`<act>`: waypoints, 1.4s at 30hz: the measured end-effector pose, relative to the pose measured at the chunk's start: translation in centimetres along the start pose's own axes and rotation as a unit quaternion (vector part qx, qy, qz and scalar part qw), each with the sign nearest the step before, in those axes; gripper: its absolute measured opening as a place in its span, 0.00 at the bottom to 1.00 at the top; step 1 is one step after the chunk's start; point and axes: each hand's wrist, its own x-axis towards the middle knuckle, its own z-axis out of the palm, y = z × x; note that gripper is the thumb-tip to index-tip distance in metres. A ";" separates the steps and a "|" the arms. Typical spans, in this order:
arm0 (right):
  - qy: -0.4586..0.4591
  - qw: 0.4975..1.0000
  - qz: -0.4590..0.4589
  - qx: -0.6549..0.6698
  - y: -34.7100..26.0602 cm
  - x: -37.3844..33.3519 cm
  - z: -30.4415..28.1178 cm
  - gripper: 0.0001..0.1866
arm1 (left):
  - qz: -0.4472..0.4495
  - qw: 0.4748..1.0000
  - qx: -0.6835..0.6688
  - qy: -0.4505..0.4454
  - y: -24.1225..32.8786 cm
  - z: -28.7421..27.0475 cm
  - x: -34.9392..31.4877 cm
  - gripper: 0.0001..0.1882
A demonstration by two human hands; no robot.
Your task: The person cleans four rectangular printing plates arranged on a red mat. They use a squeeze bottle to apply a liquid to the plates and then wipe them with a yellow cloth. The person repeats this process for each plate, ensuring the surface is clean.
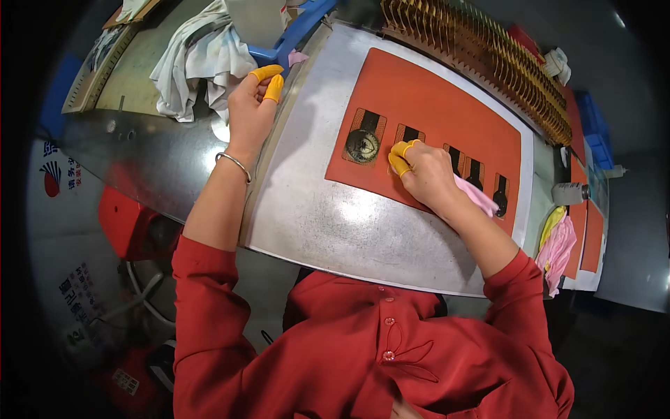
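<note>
My left hand (252, 112), with yellow finger cots on thumb and forefinger, is raised over the work table's left edge. Thumb and forefinger stand apart, the other fingers are curled, and I see nothing between them. My right hand (423, 171), also in yellow finger cots, is lowered over an orange mat (426, 91). Its fingertips are at a small flat dark piece (410, 133), mostly covered by them. A pink cloth (479, 195) trails from under its palm. To its left lies a similar piece with a round dark disc (363, 145); several more lie to its right.
A long rack of brown slotted slats (481, 63) borders the table's far side. White rags (202, 59) and a blue bin (289, 42) are at the left. On the right are a bottle (570, 193) and pink and yellow cloths (557, 248). A red box (129, 220) stands lower left.
</note>
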 end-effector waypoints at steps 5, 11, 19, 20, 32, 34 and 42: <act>0.017 0.999 0.046 0.007 1.3 2.1 -0.4 0.05 | -0.025 1.000 0.010 -0.006 0.5 0.2 0.1 0.11; 0.034 0.999 -0.039 0.010 0.6 -0.9 -0.4 0.04 | -0.028 0.999 0.007 -0.024 0.1 -0.2 0.1 0.12; 0.004 0.998 -0.070 0.001 1.5 -0.7 -0.4 0.05 | -0.034 0.999 -0.033 -0.007 0.1 -0.3 -0.3 0.12; 0.016 0.998 -0.050 0.023 1.5 -0.5 -0.4 0.05 | -0.029 0.999 -0.015 -0.013 -0.2 -0.3 -0.1 0.12; 0.045 0.997 -0.040 0.041 1.3 -0.9 -0.4 0.06 | -0.014 1.000 0.002 -0.020 -0.6 0.2 0.4 0.11; 0.031 0.997 -0.055 0.033 1.4 -1.3 -0.4 0.07 | -0.013 1.000 0.019 -0.015 -0.5 0.1 0.0 0.11; 0.021 1.000 -0.021 -0.010 1.8 -1.0 -1.0 0.07 | -0.016 1.000 -0.005 -0.017 -0.6 -0.1 0.0 0.11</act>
